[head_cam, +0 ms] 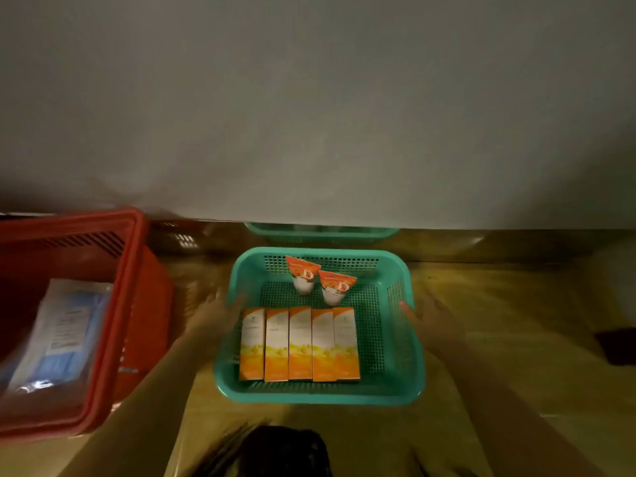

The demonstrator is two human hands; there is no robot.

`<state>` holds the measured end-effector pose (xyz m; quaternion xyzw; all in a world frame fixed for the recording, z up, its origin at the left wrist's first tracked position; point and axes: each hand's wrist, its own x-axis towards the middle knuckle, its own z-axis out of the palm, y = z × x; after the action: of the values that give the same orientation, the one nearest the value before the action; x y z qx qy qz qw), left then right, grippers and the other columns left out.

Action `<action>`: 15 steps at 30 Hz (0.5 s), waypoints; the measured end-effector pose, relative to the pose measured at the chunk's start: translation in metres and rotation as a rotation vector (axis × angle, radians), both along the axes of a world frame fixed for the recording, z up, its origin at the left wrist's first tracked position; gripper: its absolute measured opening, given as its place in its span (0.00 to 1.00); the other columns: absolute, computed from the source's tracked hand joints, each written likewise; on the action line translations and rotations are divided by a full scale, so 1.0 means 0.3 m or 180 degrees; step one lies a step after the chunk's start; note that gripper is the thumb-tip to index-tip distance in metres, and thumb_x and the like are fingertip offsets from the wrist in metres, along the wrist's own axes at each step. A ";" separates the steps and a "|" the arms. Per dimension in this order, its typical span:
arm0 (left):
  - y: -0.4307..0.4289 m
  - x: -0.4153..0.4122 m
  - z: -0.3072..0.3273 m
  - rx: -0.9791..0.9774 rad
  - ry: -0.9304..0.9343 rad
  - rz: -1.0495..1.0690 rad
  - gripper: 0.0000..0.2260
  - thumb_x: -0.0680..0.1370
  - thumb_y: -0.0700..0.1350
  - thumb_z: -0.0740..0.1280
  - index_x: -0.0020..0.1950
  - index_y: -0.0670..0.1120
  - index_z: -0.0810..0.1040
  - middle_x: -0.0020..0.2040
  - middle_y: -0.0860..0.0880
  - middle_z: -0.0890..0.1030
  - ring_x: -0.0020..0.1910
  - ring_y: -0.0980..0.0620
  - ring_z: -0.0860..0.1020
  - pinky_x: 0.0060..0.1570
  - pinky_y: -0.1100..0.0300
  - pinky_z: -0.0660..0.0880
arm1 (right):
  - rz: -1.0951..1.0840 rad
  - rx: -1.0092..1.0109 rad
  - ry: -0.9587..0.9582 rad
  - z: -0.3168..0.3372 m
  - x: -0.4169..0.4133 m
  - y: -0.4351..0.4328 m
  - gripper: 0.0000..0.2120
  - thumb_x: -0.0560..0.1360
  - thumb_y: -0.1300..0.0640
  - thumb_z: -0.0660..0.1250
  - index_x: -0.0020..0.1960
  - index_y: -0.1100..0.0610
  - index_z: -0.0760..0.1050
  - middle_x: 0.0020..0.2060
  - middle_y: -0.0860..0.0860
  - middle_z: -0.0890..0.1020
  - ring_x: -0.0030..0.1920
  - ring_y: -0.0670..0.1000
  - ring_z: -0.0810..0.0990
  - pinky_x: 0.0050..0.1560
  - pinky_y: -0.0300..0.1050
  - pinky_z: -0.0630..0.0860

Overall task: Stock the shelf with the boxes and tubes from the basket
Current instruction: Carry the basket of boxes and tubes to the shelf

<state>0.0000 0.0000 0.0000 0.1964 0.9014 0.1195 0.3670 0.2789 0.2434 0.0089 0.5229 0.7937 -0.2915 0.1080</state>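
The basket [320,395] is teal with a fine grid of holes. Inside it, the boxes [300,342] are white above, yellow and orange below; the tubes [303,275] are orange with white caps. Left of it, a red crate [113,325] holds blue packs [65,335].

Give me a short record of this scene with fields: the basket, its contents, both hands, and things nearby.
basket: green basket on a tan surface
boxes: five orange-and-white boxes, side by side in a row
tubes: two tubes, cap down, behind the boxes
left: left hand at the basket's left side, grip unclear
right: right hand at its right side, grip unclear
nearby: red basket holding plastic packets
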 end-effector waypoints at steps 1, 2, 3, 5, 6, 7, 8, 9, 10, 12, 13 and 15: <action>-0.002 -0.006 -0.046 0.0150 -0.0161 0.0293 0.28 0.75 0.66 0.50 0.69 0.51 0.64 0.65 0.40 0.74 0.61 0.38 0.76 0.59 0.40 0.74 | -0.0141 -0.0053 0.0112 -0.033 0.001 0.007 0.35 0.72 0.32 0.50 0.61 0.60 0.72 0.52 0.56 0.80 0.50 0.54 0.80 0.51 0.52 0.79; -0.009 -0.016 -0.087 0.0219 -0.0327 0.0544 0.30 0.73 0.68 0.51 0.67 0.51 0.66 0.62 0.39 0.76 0.58 0.37 0.77 0.58 0.40 0.75 | -0.0266 -0.0168 0.0169 -0.057 0.006 0.009 0.32 0.75 0.36 0.52 0.62 0.60 0.71 0.53 0.56 0.80 0.49 0.53 0.79 0.49 0.50 0.77; -0.023 -0.032 -0.156 0.0384 -0.0480 0.0749 0.32 0.70 0.70 0.52 0.65 0.51 0.68 0.59 0.39 0.78 0.56 0.37 0.78 0.58 0.39 0.75 | -0.0334 -0.0272 0.0222 -0.089 0.012 0.012 0.27 0.77 0.40 0.53 0.63 0.61 0.69 0.54 0.57 0.79 0.48 0.52 0.77 0.46 0.47 0.75; -0.064 -0.072 -0.290 0.0613 -0.0720 0.1216 0.35 0.66 0.74 0.55 0.59 0.49 0.73 0.57 0.38 0.79 0.55 0.35 0.79 0.57 0.37 0.76 | -0.0407 -0.0424 0.0253 -0.120 0.015 0.008 0.22 0.79 0.45 0.53 0.61 0.62 0.70 0.52 0.59 0.79 0.44 0.52 0.76 0.42 0.43 0.70; -0.082 -0.080 -0.331 0.0622 -0.0817 0.1428 0.33 0.66 0.72 0.57 0.56 0.47 0.75 0.55 0.38 0.80 0.54 0.35 0.79 0.56 0.37 0.76 | -0.0410 -0.0429 0.0263 -0.136 0.018 0.008 0.21 0.80 0.46 0.52 0.58 0.62 0.72 0.49 0.59 0.80 0.43 0.52 0.77 0.40 0.43 0.71; -0.089 -0.084 -0.350 0.0676 -0.0865 0.1524 0.28 0.69 0.67 0.59 0.54 0.46 0.76 0.54 0.38 0.80 0.53 0.36 0.80 0.54 0.37 0.77 | -0.0403 -0.0426 0.0288 -0.146 0.019 0.008 0.21 0.80 0.47 0.51 0.54 0.63 0.74 0.45 0.59 0.80 0.41 0.53 0.77 0.39 0.43 0.71; -0.088 -0.083 -0.351 0.0676 -0.0922 0.1566 0.22 0.72 0.61 0.61 0.52 0.44 0.76 0.53 0.37 0.81 0.52 0.36 0.80 0.54 0.37 0.77 | -0.0472 -0.0430 0.0264 -0.148 0.017 0.008 0.21 0.81 0.48 0.51 0.50 0.63 0.75 0.42 0.58 0.80 0.40 0.54 0.77 0.38 0.43 0.72; -0.081 -0.087 -0.341 0.0700 -0.0885 0.1568 0.18 0.73 0.56 0.62 0.52 0.43 0.77 0.53 0.37 0.81 0.52 0.36 0.80 0.54 0.37 0.77 | -0.0513 -0.0446 0.0261 -0.162 0.019 0.013 0.21 0.81 0.49 0.50 0.47 0.63 0.75 0.39 0.58 0.79 0.39 0.54 0.77 0.39 0.44 0.74; -0.075 -0.089 -0.327 0.0711 -0.0811 0.1592 0.15 0.74 0.53 0.62 0.51 0.42 0.77 0.53 0.36 0.81 0.52 0.36 0.80 0.54 0.37 0.77 | -0.0562 -0.0483 0.0247 -0.172 0.021 0.016 0.21 0.81 0.50 0.50 0.46 0.63 0.75 0.37 0.58 0.78 0.38 0.54 0.77 0.40 0.46 0.76; -0.083 -0.113 -0.371 0.0698 -0.0776 0.1633 0.13 0.74 0.50 0.62 0.49 0.42 0.78 0.52 0.35 0.81 0.51 0.35 0.80 0.53 0.36 0.77 | -0.0608 -0.0520 0.0236 -0.180 0.020 0.015 0.21 0.81 0.52 0.50 0.47 0.65 0.76 0.37 0.58 0.79 0.37 0.55 0.78 0.43 0.50 0.78; -0.089 -0.126 -0.395 0.0708 -0.0804 0.1627 0.13 0.74 0.50 0.62 0.48 0.42 0.79 0.51 0.35 0.81 0.51 0.35 0.81 0.52 0.35 0.77 | -0.0613 -0.0507 0.0239 -0.182 0.021 0.014 0.21 0.81 0.52 0.51 0.48 0.66 0.76 0.39 0.60 0.80 0.38 0.55 0.78 0.44 0.51 0.79; -0.078 -0.116 -0.360 0.0686 -0.0775 0.1643 0.12 0.75 0.50 0.62 0.48 0.43 0.79 0.51 0.35 0.81 0.51 0.34 0.80 0.52 0.35 0.77 | -0.0645 -0.0437 0.0226 -0.186 0.027 0.015 0.19 0.81 0.55 0.51 0.53 0.66 0.76 0.43 0.62 0.80 0.42 0.56 0.78 0.45 0.50 0.77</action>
<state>-0.0347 -0.0234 -0.1081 -0.0171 0.8530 0.3265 0.4069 0.2869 0.2477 -0.0468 0.5811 0.7183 -0.3729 0.0855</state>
